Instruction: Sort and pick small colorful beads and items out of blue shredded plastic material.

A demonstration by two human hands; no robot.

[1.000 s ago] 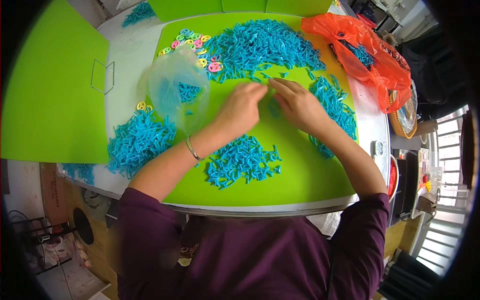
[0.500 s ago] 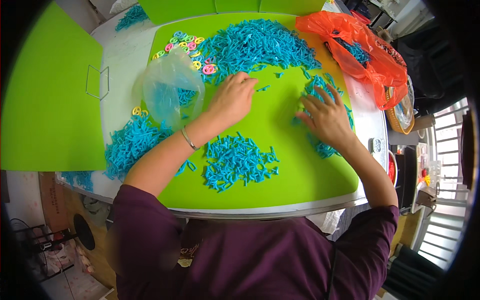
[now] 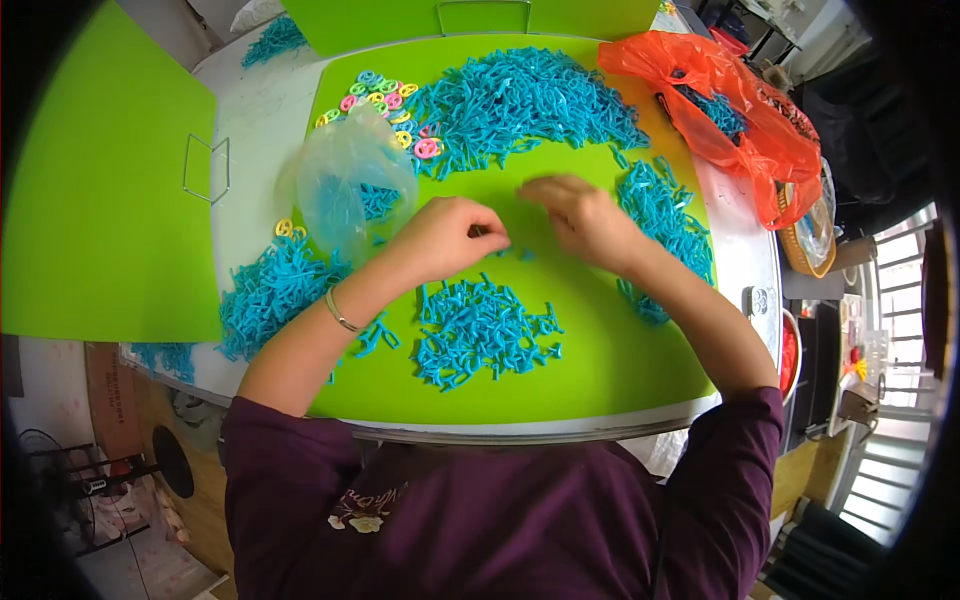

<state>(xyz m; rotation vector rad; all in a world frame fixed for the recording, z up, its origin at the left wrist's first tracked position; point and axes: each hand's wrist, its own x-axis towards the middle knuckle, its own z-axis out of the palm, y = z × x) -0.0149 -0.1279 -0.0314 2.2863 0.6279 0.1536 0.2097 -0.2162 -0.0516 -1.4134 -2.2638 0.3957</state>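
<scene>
- The left hand (image 3: 445, 238) lay at the centre of the frame on the green mat (image 3: 600, 350), fingers curled in, its grip closed on what looked like a small blue piece at the fingertips, though it was too small to make out for sure.
- The right hand (image 3: 585, 218) sat just beside it, a little to the right and blurred; whether its grip was open or closed could not be told.
- A few loose blue pieces (image 3: 520, 254) lay on the mat between and just below the two hands.
- A small heap of blue plastic pieces (image 3: 482, 330) lay below the hands, near the lower middle of the mat.
- A big arc of blue pieces (image 3: 530, 100) ran across the top of the mat, and another band (image 3: 665, 225) lay under the right forearm.
- A clear plastic bag (image 3: 355, 180) sat left of the left hand, with pastel rings (image 3: 385, 100) above it.
- An orange bag (image 3: 740, 120) lay at the upper right on the white counter (image 3: 255, 130).
- A further blue heap (image 3: 275, 290) lay at the mat's left edge, beside the braceleted left wrist.
</scene>
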